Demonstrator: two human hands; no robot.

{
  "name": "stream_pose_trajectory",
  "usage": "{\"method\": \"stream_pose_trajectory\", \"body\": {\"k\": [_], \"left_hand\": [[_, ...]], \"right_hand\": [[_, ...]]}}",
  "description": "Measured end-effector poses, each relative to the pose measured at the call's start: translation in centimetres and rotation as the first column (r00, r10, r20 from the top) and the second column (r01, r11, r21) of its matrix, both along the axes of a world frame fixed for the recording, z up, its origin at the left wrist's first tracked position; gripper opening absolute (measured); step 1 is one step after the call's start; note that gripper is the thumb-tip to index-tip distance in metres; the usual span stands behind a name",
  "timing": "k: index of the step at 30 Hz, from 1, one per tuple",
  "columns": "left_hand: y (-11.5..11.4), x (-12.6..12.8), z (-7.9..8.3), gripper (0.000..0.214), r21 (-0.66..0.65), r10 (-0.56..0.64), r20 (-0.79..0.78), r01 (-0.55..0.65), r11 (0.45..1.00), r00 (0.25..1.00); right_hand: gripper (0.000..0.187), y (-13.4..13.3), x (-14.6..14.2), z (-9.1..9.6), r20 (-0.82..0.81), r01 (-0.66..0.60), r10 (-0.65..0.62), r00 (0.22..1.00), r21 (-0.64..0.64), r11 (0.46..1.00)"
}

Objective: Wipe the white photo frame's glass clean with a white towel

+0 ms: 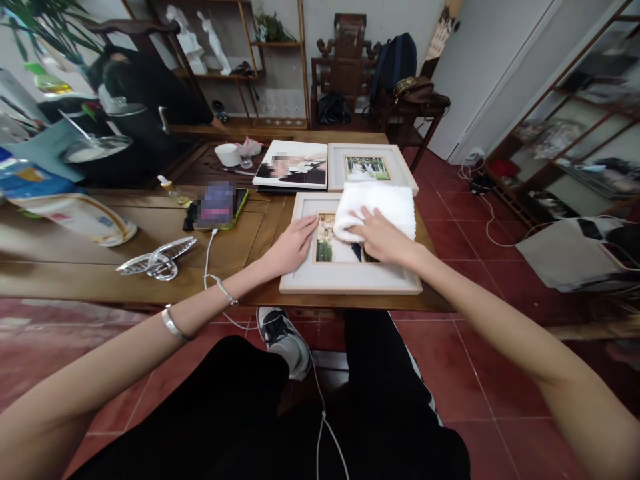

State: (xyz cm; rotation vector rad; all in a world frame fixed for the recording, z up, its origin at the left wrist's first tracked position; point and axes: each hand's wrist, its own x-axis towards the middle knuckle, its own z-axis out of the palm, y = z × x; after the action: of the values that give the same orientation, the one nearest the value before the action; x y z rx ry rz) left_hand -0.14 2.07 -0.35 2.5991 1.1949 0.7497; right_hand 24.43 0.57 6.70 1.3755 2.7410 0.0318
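A light wooden picture frame [350, 283] lies flat near the table's front edge, with a small photo [324, 251] inside a wide pale mat. My left hand [295, 245] rests flat on the left side of this frame, fingers stretched out and holding nothing. On the frame's upper right, my right hand [379, 233] presses into a white fluffy cloth [383, 197], its fingers partly sunk in a fold. The cloth hides part of the photo and the frame's upper right corner. Just behind lies a second framed photo [367, 169], partly overlapped by the cloth.
Left of that second frame lies a photo album [290, 163]. A phone [220, 205] with a white cable, a silver hair claw [159, 259], a dropper bottle [174, 192] and a large white bottle [75, 212] stand or lie leftward. A white cup [227, 155] sits farther back.
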Motion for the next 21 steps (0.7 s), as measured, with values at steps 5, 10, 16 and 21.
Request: {"method": "stream_pose_trajectory", "body": {"k": [5, 10, 16, 21], "left_hand": [[0.0, 0.1, -0.1, 0.050, 0.013, 0.012, -0.001, -0.012, 1.000, 1.000], [0.0, 0.1, -0.1, 0.049, 0.008, 0.007, -0.002, -0.007, 1.000, 1.000], [0.1, -0.1, 0.0, 0.049, -0.012, 0.004, -0.012, -0.004, 1.000, 1.000], [0.0, -0.1, 0.2, 0.049, -0.023, -0.006, -0.016, 0.006, 1.000, 1.000]], "right_hand": [[0.065, -7.1, 0.7, 3.6, 0.002, -0.121, 0.124, 0.992, -0.224, 0.967], [0.066, -10.6, 0.3, 6.0, -0.078, -0.173, 0.154, 0.985, -0.376, 0.910], [0.073, -6.3, -1.0, 1.5, -0.096, -0.093, 0.076, 0.992, -0.186, 0.978], [0.069, 0.5, -0.8, -1.0, -0.149, 0.051, -0.045, 0.988, 0.038, 0.998]]}}
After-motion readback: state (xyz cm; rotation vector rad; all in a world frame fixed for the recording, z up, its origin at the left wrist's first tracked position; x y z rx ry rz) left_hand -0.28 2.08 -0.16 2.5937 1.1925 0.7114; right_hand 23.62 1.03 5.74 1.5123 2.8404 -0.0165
